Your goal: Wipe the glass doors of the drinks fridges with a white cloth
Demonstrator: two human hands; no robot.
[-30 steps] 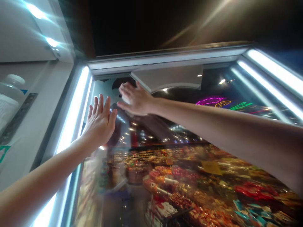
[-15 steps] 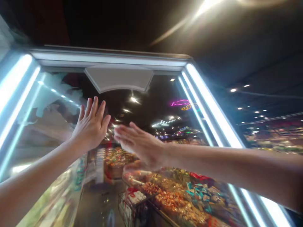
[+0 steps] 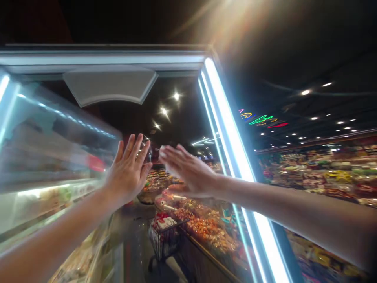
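Note:
My left hand [image 3: 127, 173] is raised in front of me, palm away and fingers spread, with nothing in it. Beside it, to the right, my right hand [image 3: 188, 169] is stretched out flat, holding nothing and slightly blurred. A gap separates the two hands. Both are in front of a large frame [image 3: 106, 59] edged with bright light strips [image 3: 232, 122]. Whether either palm touches a clear pane inside that frame, I cannot tell. A pale grey curved panel [image 3: 110, 84] hangs from the frame's top edge.
Through the frame, a shopping cart [image 3: 166, 236] with red-and-white packages stands in an aisle, beside a long bin [image 3: 206, 232] of wrapped goods. Lit shelves [image 3: 35, 220] line the left. More stocked displays [image 3: 324, 173] show at right.
My view has turned right, so the lit frame shifts left in the picture. Both hands now appear slightly farther right, nearer the frame's right side, and remain open.

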